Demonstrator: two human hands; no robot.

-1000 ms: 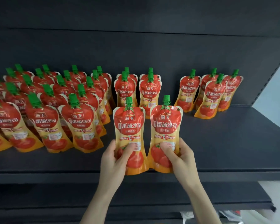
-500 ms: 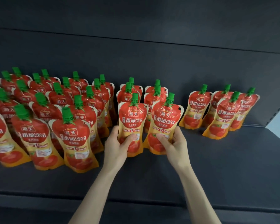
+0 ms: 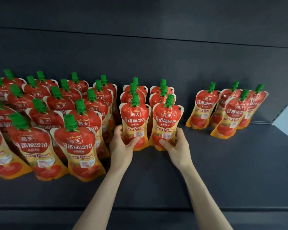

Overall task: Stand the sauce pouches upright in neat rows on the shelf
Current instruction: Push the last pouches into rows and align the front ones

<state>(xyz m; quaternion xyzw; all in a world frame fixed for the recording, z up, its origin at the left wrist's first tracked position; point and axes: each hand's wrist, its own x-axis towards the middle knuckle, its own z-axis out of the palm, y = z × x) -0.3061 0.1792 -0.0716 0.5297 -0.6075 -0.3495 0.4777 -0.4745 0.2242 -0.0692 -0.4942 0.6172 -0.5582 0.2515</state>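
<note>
Red and yellow sauce pouches with green caps stand on a dark shelf (image 3: 223, 163). My left hand (image 3: 121, 146) grips the lower part of one upright pouch (image 3: 134, 117). My right hand (image 3: 176, 146) grips a second upright pouch (image 3: 167, 120) right beside it. Both held pouches stand in front of two short rows of pouches (image 3: 162, 92) near the shelf's back. Several full rows of pouches (image 3: 56, 117) fill the left side.
A loose group of several pouches (image 3: 228, 107) stands at the back right, some leaning. The shelf's dark back panel (image 3: 156, 55) rises behind everything. Its front edge (image 3: 156, 211) runs across the bottom. Bare shelf lies right of my hands.
Both hands have carried the two pouches from the shelf's front edge back toward the rear, up against the two short rows. The camera has moved in closer.
</note>
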